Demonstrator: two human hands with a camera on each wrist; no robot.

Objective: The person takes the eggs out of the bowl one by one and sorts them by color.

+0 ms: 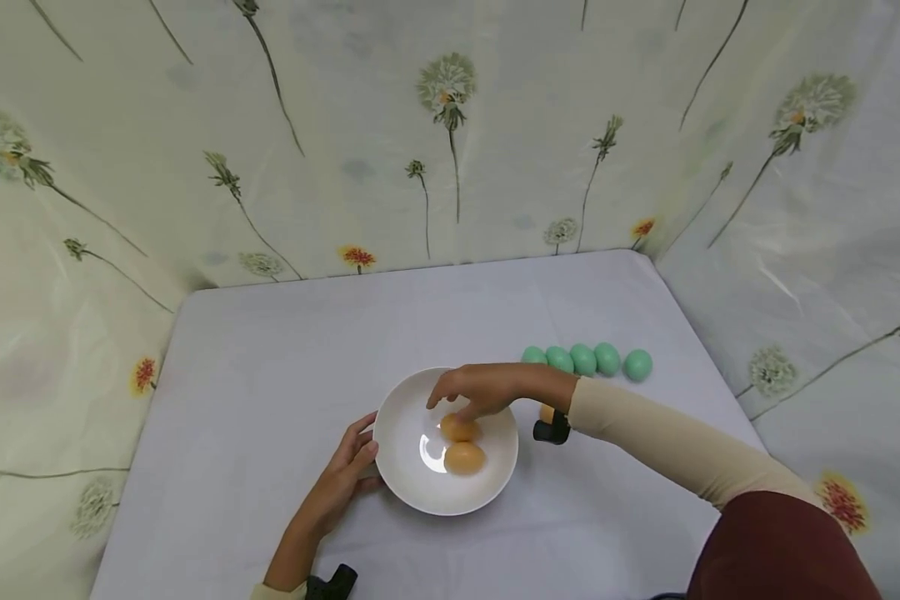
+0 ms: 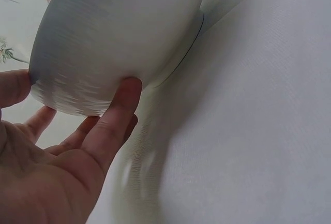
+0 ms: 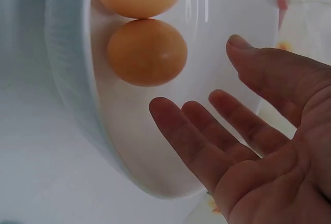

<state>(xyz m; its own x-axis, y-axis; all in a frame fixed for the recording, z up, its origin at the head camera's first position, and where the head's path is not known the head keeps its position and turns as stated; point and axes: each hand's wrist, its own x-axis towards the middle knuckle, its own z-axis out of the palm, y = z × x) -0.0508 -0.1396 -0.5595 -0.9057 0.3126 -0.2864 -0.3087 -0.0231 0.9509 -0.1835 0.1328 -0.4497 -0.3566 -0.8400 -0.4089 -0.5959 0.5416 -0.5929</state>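
Note:
A white bowl (image 1: 420, 498) sits on the table near its front edge, with two brown eggs (image 1: 459, 428) (image 1: 464, 457) side by side inside. My right hand (image 1: 468, 396) hovers over the bowl with fingers spread, just above the farther egg. In the right wrist view the right hand (image 3: 220, 102) is empty, its fingertips short of the nearer egg (image 3: 147, 51). My left hand (image 1: 352, 462) rests against the bowl's left side. In the left wrist view, the left hand's fingers (image 2: 121, 105) lie nearly straight on the bowl's outer wall (image 2: 119, 32).
Several green eggs (image 1: 583, 359) lie in a row to the right, beyond my right forearm. Another brown egg (image 1: 546, 412) shows partly behind my right wrist. Flowered cloth walls (image 1: 450, 125) close off the back and both sides of the white tabletop (image 1: 285, 350).

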